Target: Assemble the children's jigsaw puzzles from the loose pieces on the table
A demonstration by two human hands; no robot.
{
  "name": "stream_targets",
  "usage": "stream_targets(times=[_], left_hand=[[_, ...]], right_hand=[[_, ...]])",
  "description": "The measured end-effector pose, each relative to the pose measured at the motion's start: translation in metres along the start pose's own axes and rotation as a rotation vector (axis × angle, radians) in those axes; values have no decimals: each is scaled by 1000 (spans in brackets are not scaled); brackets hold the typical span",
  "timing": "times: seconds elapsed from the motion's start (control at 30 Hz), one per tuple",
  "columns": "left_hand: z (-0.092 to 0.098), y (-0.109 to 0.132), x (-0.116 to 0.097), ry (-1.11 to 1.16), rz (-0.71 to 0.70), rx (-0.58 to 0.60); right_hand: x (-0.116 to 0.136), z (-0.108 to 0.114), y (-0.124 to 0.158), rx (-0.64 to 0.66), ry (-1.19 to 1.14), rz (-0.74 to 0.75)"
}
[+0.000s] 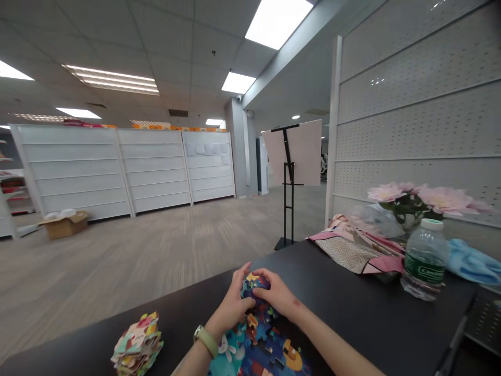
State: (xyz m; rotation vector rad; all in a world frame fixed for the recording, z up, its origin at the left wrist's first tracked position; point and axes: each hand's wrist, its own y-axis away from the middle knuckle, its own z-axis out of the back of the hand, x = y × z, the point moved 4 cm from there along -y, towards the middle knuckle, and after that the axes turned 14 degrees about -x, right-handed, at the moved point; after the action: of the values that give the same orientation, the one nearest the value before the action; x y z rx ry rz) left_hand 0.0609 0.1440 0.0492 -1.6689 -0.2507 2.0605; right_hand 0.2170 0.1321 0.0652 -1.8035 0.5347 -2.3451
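Jigsaw pieces (255,289), a blue-and-yellow clump, cupped tight between both hands above the black table (364,297)! The left hand (234,304) curls around from the 9 o'clock side, the right hand (277,294) presses in from 3 o'clock, and the fingers close together over the top, nothing spread flat. Directly below at 6 o'clock lies a jigsaw sheet (260,347), teal and navy with orange patches, right under the wrists. A watch (206,340) with a pale green strap sits on the left wrist. Over at 8 o'clock, a heap of patterned pieces (138,344) near the table edge! Swing to 3 o'clock: a water bottle (425,260) with a green label, a blue cloth (473,262) beyond it, patterned fabric (354,249) nearer in, and pink flowers (418,199) behind. Far off at 12 o'clock, a black stand (288,180) holds a pale board, and at 10 o'clock a cardboard box (64,225) sits on the floor by white panels (125,169).
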Motion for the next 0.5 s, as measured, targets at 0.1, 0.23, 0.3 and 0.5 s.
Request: stream_targets(times=[0.1, 0.23, 0.3, 0.5], left_hand=[[6, -5, 10, -47, 57, -14], [17, -10, 15, -222, 71, -87], [14, -9, 14, -326, 39, -58], [-12, 0, 7, -555, -21, 51]], right_hand=[[-10, 11, -10, -74, 47, -44], [-22, 42, -30, -210, 198, -84], [-28, 61, -38, -260, 331, -101], [-39, 94, -35, -290, 739, -140]])
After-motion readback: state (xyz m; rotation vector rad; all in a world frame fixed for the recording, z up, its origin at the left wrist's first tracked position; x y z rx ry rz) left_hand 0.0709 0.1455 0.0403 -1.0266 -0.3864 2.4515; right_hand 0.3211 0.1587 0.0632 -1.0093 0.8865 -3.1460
